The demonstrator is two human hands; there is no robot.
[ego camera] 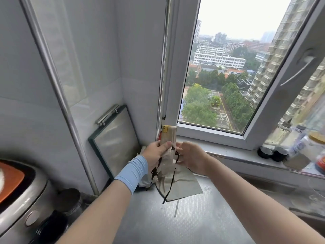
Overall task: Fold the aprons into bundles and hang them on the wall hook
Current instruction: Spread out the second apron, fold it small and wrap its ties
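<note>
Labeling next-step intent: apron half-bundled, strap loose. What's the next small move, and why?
Probably wind the black strap around the apron. The left hand grips the folded upper part, the right hand pinches the strap, and the lower cloth still trails on the counter.

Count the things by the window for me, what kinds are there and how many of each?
Beige apron, held by left hand and right hand: 1
Black apron strings: 2
Small black-capped jars on the sill: 2
Clear bottles at the right edge, blurred: about 2
Glass panel with a metal handle, leaning in the corner: 1
Total: about 8
</note>
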